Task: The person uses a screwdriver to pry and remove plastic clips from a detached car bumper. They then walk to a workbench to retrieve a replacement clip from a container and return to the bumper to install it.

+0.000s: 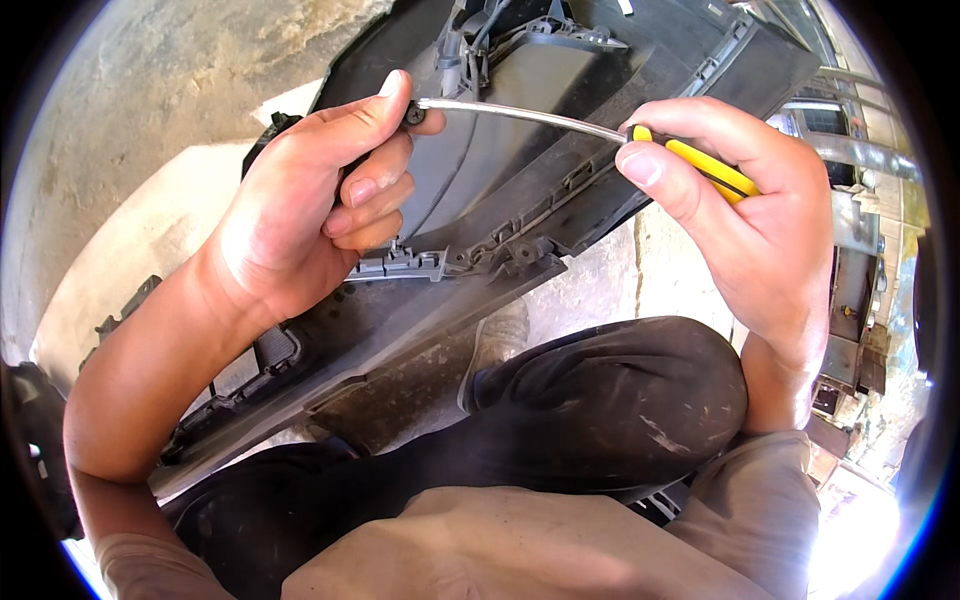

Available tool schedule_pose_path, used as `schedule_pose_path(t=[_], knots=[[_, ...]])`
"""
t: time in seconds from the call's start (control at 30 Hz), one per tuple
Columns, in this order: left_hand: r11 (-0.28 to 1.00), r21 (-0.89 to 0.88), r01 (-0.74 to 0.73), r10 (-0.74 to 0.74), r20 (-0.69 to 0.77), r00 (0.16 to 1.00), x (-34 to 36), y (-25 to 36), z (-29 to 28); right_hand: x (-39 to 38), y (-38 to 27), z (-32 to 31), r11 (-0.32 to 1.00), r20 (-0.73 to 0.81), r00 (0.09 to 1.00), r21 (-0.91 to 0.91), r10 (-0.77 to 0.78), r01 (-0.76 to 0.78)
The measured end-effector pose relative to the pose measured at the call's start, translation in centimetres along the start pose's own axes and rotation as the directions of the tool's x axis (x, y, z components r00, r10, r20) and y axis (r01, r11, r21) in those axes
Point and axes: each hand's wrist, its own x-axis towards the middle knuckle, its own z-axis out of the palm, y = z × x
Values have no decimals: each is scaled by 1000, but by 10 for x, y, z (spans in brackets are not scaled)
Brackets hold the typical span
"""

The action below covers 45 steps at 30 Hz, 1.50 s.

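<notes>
My right hand is closed round the yellow and black handle of a screwdriver. Its long metal shaft reaches left toward my left hand. Between the thumb and curled fingers of that hand sits a small dark round clip, with a cross-like mark on its face. The screwdriver's tip is at the clip; whether it touches cannot be made out. Both hands are raised above a large black car bumper. Part of the clip is hidden by my fingers.
The bumper lies across the concrete floor, with brackets and slotted edges along it. My bent knee in dark trousers is close below the hands. Metal shelving or frames with assorted items stand at the right.
</notes>
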Motion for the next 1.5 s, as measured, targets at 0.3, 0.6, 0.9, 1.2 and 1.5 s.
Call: schedule_pose_path(t=[0.3,0.6,0.9,1.2,1.5], knots=[[995,90,-54,57,-38,998,-7,3,8,1,-2,1,998,-27,998,-29,-57,56],[992,105,-76,82,-54,995,-4,2,6,2,-2,3,998,-28,999,-47,-45,44],[987,118,-111,121,-75,990,-1,3,8,4,-3,3,999,16,999,-10,-36,36],[980,162,-117,130,-70,989,4,1,3,7,-2,5,1000,20,1000,-14,-16,16],[981,163,-103,119,-92,989,6,1,2,8,-1,7,1000,-18,1000,-26,5,-6]])
